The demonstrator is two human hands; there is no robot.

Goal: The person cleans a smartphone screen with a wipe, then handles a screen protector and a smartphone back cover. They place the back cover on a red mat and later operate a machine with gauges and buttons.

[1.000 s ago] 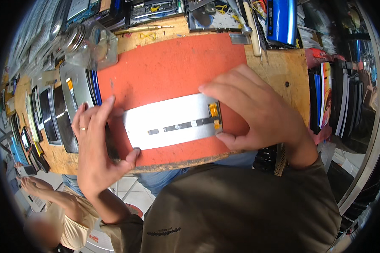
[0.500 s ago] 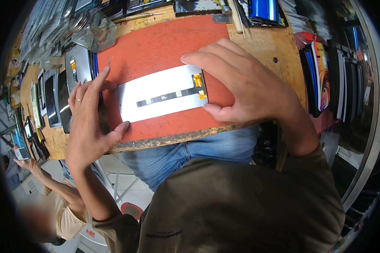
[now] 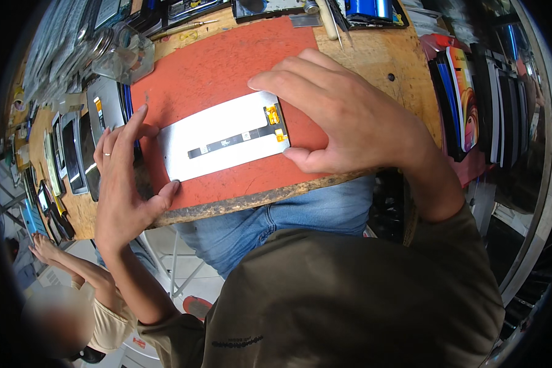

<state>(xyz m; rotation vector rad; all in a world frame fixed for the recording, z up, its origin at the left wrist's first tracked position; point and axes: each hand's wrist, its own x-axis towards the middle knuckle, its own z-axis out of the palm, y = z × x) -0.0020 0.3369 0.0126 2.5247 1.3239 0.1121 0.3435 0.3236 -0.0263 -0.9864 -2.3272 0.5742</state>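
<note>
A phone display panel [image 3: 196, 127] lies face down on a red mat [image 3: 227, 49]. Its back is silver, with a dark flex strip along it and orange connector pieces at its right end. My left hand [image 3: 124, 184] spans the panel's left end, thumb on the near corner and fingertips by the far one. Across from it, my right hand [image 3: 343, 110] holds the right end, its thumb at the near corner and its index fingertip on the far edge. Both hands are curved around the panel, so their palms face it.
Phone screens [image 3: 73, 150] stand in a row at left, near a clear jar [image 3: 126, 55]. A pale-handled tool [image 3: 326, 21] and a blue device [image 3: 368, 9] lie at the far edge. Boxes [image 3: 463, 98] stand at right. A co-worker's hand [image 3: 45, 248] shows lower left.
The whole scene has shifted slightly left in the picture. Both hands keep the same grip on the panel. The device in the co-worker's hand no longer shows.
</note>
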